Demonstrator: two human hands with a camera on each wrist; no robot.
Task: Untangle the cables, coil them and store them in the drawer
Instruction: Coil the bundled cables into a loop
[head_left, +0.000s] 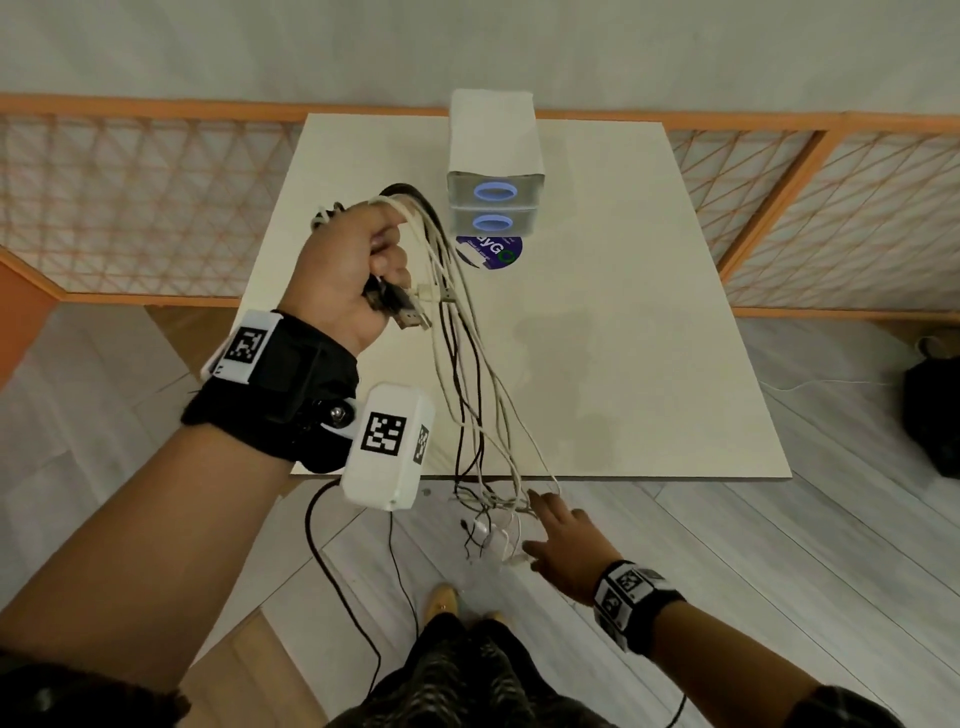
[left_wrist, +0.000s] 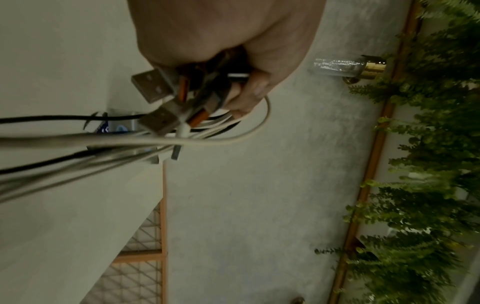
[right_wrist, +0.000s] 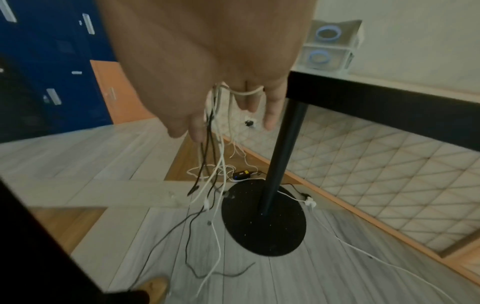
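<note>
My left hand (head_left: 384, 260) is raised over the table's (head_left: 649, 338) left side and grips a bundle of white and black cables (head_left: 467, 374) near their USB plugs (left_wrist: 155, 102). The strands hang down past the table's front edge to my right hand (head_left: 545, 525). That hand is below the edge with straight, spread fingers (right_wrist: 270, 119). A white strand crosses them, and the loose cable ends (right_wrist: 207, 174) dangle between them toward the floor. A small white two-drawer unit (head_left: 493, 208) with blue ring handles stands at the table's back, both drawers closed.
A purple sticker (head_left: 491, 253) lies in front of the drawer unit. A black pedestal (right_wrist: 278, 164) on a round base carries the table. On the floor lie a power adaptor (right_wrist: 241, 174) and other wires. A lattice fence (head_left: 130, 197) runs behind, and a black bag (head_left: 935, 415) is at right.
</note>
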